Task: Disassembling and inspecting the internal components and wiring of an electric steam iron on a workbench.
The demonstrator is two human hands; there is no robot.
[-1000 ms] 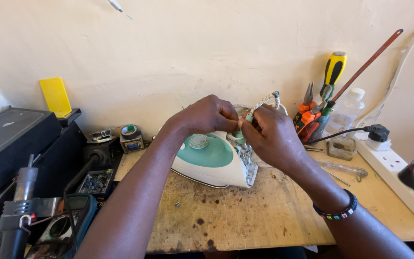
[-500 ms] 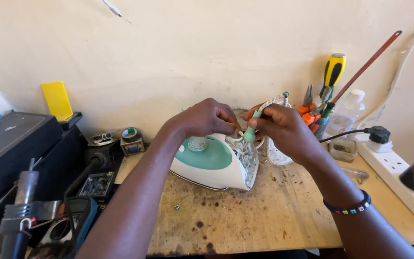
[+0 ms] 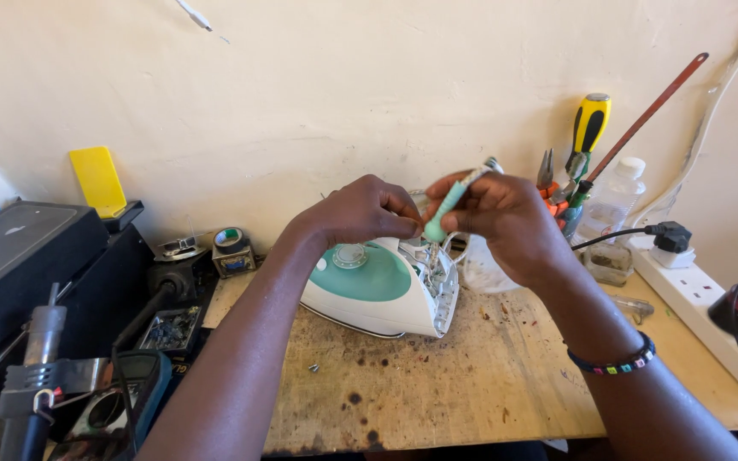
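The green cord sleeve point(image 3: 444, 210) is gripped by the right hand point(image 3: 506, 224) above the opened iron point(image 3: 382, 286), steadied by the left hand point(image 3: 360, 213); precise seating is judged next.

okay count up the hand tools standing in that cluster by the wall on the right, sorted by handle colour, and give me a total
Yellow-and-black handle: 1, the screwdriver
Orange handles: 1, the pliers
Dark red shaft: 1, the long rod leaning on the wall
Total: 3 that can be told apart; the right hand hides the base of the cluster, so more may stand there.
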